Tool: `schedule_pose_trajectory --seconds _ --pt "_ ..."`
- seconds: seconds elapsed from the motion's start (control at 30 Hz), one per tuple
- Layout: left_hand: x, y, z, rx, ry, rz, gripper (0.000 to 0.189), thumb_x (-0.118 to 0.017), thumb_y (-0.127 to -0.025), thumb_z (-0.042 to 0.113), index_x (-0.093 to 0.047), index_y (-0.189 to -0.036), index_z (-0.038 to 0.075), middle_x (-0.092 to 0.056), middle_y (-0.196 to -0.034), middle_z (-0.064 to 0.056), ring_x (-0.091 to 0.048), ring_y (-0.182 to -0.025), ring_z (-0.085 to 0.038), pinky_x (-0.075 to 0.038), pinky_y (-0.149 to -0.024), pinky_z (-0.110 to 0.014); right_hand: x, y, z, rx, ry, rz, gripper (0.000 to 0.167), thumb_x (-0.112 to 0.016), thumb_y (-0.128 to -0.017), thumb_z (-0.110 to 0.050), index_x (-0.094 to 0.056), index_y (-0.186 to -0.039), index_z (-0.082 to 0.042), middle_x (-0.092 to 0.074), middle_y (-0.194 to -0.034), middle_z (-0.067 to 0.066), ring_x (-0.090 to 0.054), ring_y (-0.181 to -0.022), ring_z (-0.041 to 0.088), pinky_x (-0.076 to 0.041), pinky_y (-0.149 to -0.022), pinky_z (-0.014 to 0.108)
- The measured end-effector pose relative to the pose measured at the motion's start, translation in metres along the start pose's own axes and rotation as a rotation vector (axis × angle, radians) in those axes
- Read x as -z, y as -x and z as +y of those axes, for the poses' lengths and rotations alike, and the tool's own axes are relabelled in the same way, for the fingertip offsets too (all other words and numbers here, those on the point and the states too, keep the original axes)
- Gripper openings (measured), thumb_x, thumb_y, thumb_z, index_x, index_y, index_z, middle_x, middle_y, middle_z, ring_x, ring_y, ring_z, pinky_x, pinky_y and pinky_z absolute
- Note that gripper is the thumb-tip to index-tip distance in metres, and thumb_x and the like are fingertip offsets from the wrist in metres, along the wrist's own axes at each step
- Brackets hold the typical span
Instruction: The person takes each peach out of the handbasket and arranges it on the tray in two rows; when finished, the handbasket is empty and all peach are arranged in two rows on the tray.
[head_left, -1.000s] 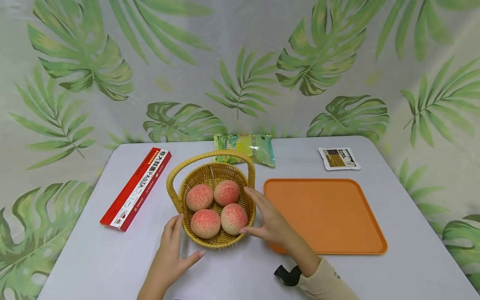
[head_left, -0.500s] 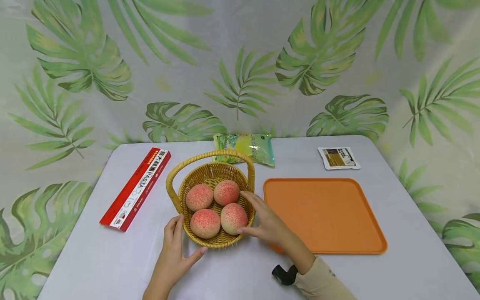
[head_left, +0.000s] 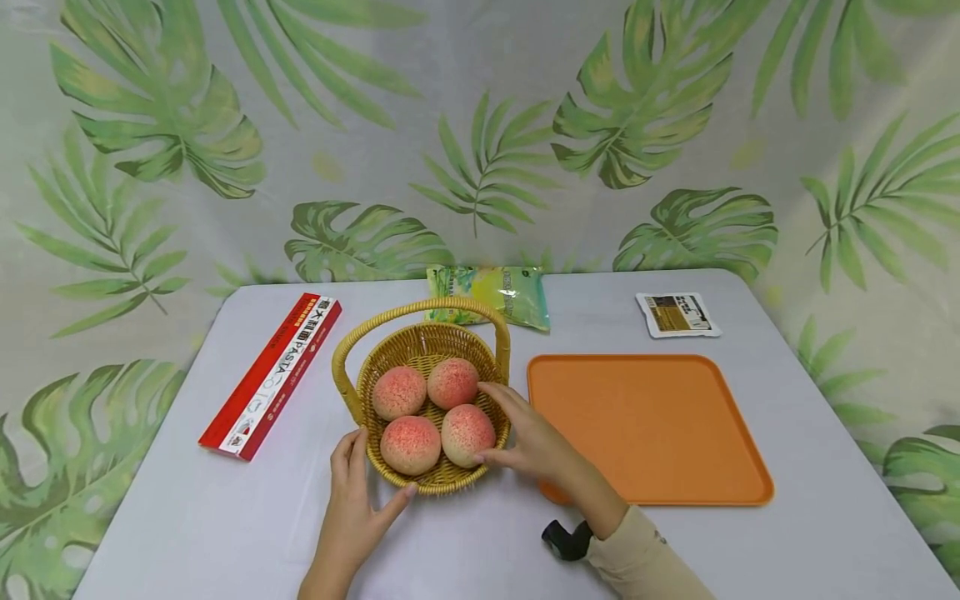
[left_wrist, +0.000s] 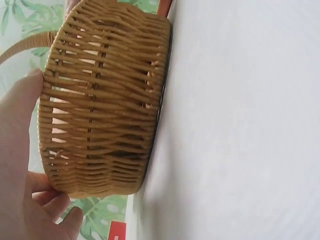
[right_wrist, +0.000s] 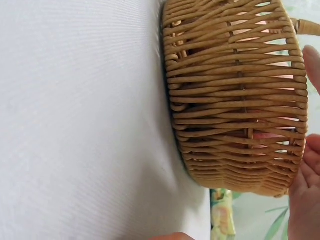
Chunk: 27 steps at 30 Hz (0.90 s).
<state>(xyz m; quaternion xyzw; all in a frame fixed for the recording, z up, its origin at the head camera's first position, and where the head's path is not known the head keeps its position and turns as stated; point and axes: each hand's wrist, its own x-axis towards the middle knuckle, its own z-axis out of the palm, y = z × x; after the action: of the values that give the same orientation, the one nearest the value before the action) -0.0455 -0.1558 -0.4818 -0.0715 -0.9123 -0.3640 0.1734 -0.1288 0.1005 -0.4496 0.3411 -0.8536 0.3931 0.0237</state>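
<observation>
Several pink, speckled peaches (head_left: 411, 446) lie in a round yellow wicker basket (head_left: 420, 342) with an arched handle (head_left: 420, 307). My left hand (head_left: 352, 512) is at the basket's near left. Its fingertips touch the side, and the thumb is right at the front rim. In the left wrist view, the thumb (left_wrist: 22, 100) and fingers (left_wrist: 52, 202) span part of the rim, loosely bent. My right hand (head_left: 540, 450) reaches over the right rim, thumb beside the front right peach (head_left: 468, 433). The right wrist view shows its fingers (right_wrist: 307, 175) along the rim. The basket stands on the table.
An orange tray (head_left: 645, 429) lies right of the basket, partly under my right forearm. Left is a red pasta box (head_left: 273, 379). A green packet (head_left: 513, 296) lies behind the basket, a small white-and-brown pouch (head_left: 678, 315) at the back right. A leaf-print cloth (head_left: 480, 167) hangs behind.
My left hand has shifted slightly right, its thumb coming up to the front rim. The right hand has edged left over the basket. The basket and peaches have stayed put.
</observation>
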Motion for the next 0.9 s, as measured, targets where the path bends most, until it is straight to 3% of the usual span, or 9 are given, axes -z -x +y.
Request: schedule_pose_trajectory --seconds 0.13,0.3,0.43,0.67,0.9 --pt "-0.002 0.0 0.0 -0.014 0.01 0.021 0.098 -0.079 -0.068 0.032 -0.021 -0.139 -0.004 -0.023 -0.132 -0.02 -0.027 -0.122 -0.03 -0.027 -0.096 -0.039 0.003 -0.003 -0.001 -0.041 -0.008 -0.05 0.085 -0.074 -0.071 -0.04 -0.031 -0.138 -0.008 -0.035 -0.136 0.005 -0.033 -0.124 0.019 -0.031 -0.098 0.039" --pt "-0.001 -0.001 0.003 -0.002 0.022 0.012 0.098 -0.079 -0.068 0.032 -0.021 -0.139 -0.005 -0.022 -0.132 -0.02 -0.027 -0.122 -0.031 -0.029 -0.093 -0.046 0.008 -0.007 -0.002 -0.091 -0.029 -0.109 0.084 -0.075 -0.07 -0.039 -0.034 -0.137 -0.01 -0.038 -0.134 0.003 -0.035 -0.122 0.015 -0.031 -0.098 0.037" --pt "-0.001 0.0 0.003 0.014 0.025 -0.001 0.099 -0.079 -0.068 0.032 -0.021 -0.139 -0.005 -0.021 -0.133 -0.021 -0.026 -0.122 -0.032 -0.031 -0.092 -0.05 0.011 -0.011 -0.002 -0.087 -0.029 -0.148 0.082 -0.076 -0.069 -0.037 -0.037 -0.136 -0.009 -0.04 -0.132 0.004 -0.036 -0.121 0.016 -0.032 -0.098 0.037" --pt "-0.001 0.0 0.002 0.001 0.015 0.016 0.099 -0.079 -0.067 0.031 -0.022 -0.138 -0.005 -0.022 -0.132 -0.021 -0.028 -0.122 -0.031 -0.03 -0.092 -0.047 0.013 -0.017 -0.003 -0.069 0.031 -0.2 0.076 -0.075 -0.071 -0.035 -0.041 -0.134 -0.008 -0.043 -0.131 0.005 -0.038 -0.121 0.018 -0.033 -0.097 0.037" --pt "-0.002 0.001 0.003 0.032 0.034 0.0 0.099 -0.079 -0.067 0.032 -0.021 -0.139 -0.004 -0.021 -0.134 -0.019 -0.026 -0.123 -0.03 -0.029 -0.093 -0.047 0.012 -0.023 -0.006 -0.056 0.07 -0.275 0.072 -0.075 -0.073 -0.032 -0.042 -0.132 -0.008 -0.044 -0.131 0.004 -0.038 -0.121 0.019 -0.033 -0.097 0.037"
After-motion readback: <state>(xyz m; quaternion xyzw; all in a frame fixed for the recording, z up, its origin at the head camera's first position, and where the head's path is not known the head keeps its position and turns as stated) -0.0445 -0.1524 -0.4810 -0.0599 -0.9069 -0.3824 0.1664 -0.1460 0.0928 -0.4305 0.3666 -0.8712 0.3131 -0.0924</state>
